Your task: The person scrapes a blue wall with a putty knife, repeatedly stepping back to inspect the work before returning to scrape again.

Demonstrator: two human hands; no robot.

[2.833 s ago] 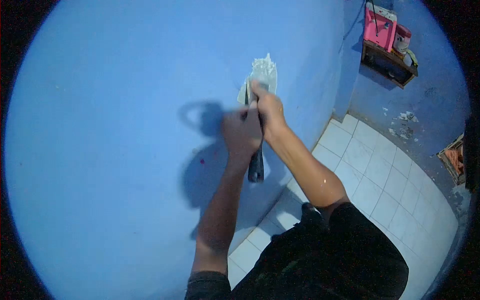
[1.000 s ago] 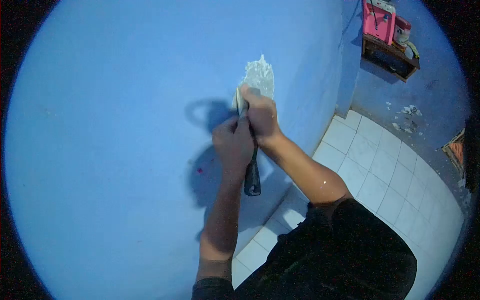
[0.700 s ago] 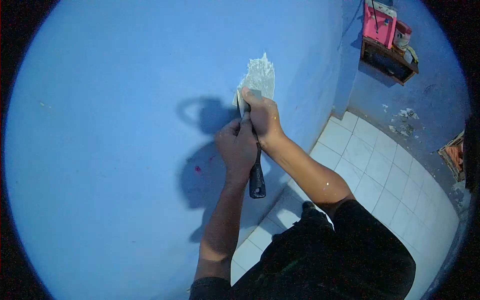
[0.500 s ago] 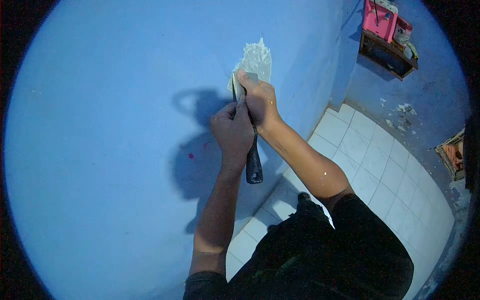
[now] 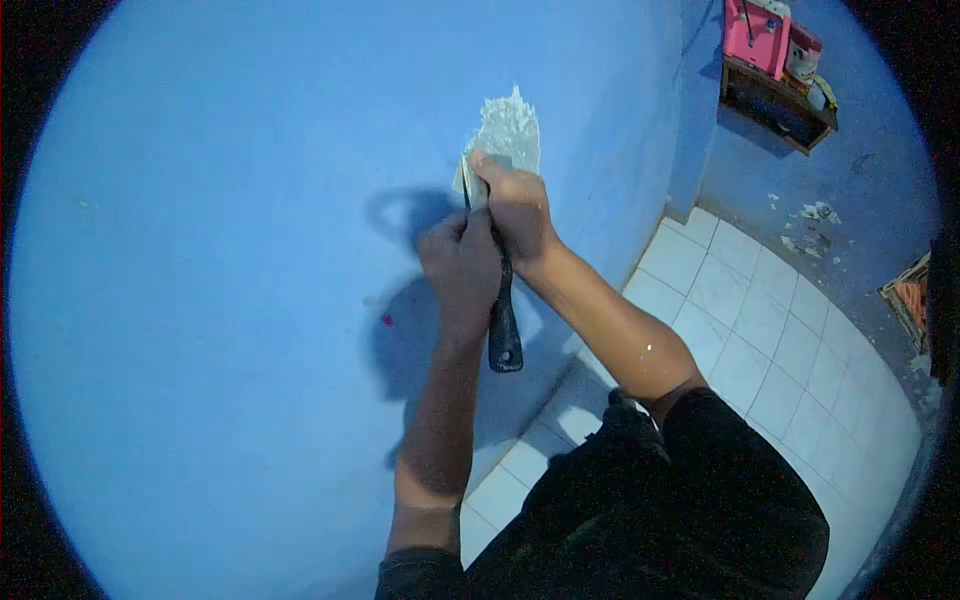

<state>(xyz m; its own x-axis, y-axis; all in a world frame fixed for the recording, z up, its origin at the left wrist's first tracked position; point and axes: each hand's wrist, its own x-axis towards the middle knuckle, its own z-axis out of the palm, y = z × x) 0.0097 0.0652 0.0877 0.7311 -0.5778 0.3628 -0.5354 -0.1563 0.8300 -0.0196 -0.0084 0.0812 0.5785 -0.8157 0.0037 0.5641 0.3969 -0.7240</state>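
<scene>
My right hand [image 5: 520, 208] is closed around a scraper with a black handle [image 5: 506, 335], its thumb pointing up along a pale flat blade or plate. My left hand [image 5: 462, 262] is closed just left of it, with its fingertips pinched at the lower end of a thin, pale flat piece [image 5: 467, 184]. Both hands touch or nearly touch each other. Just above them, a rough whitish-grey patch [image 5: 512, 128] marks the blue wall [image 5: 230, 250]. The hands hide much of the tool.
White floor tiles [image 5: 740, 300] lie at the lower right. A small wooden wall shelf [image 5: 770, 105] at the upper right bears a pink box [image 5: 757, 38] and a tub. Paint peels on the right wall [image 5: 850, 190]. A wooden frame [image 5: 910, 303] stands at the far right.
Both hands have shifted slightly downward with the tool. The view has moved a little, and the shadows on the wall have slid to the right.
</scene>
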